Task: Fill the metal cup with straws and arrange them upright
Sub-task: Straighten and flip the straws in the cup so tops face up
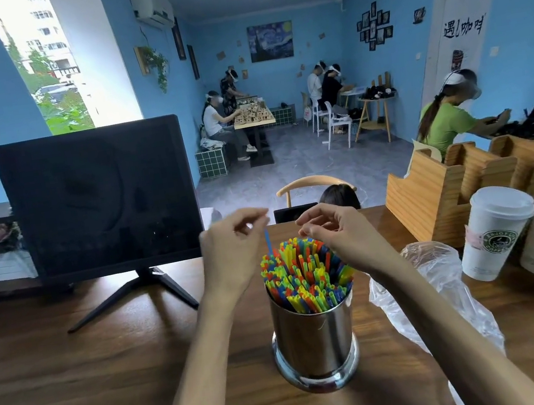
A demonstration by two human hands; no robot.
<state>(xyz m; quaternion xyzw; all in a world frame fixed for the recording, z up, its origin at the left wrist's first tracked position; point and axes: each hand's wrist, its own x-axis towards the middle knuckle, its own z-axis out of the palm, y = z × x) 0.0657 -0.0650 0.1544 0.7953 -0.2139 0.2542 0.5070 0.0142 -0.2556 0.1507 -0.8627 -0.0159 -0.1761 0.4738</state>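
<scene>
Steel gleams on the metal cup (314, 334), which stands on the wooden desk (75, 369) right in front of us, already packed with coloured straws (306, 278) that fan out above its rim. Our left hand (231, 252) pinches a single blue straw (268, 242) between thumb and fingertip, holding it nearly upright at the far left edge of the bunch, its lower end just meeting the other tips. Our right hand (336, 235) hovers over the far right of the bunch with curled fingers; they seem to nip the top of a straw or two, though we cannot tell for certain.

We judge the risk to lie in the crowding: with so little room left, pushing the blue straw down could bend it, or wedge it at a slant and tilt its neighbours further. The straws on the right already lean outward over the rim, and a nudge from our wrist might tip some onto the desk. A crumpled clear plastic bag (436, 281) lies just right of the cup, beneath our right forearm.
</scene>
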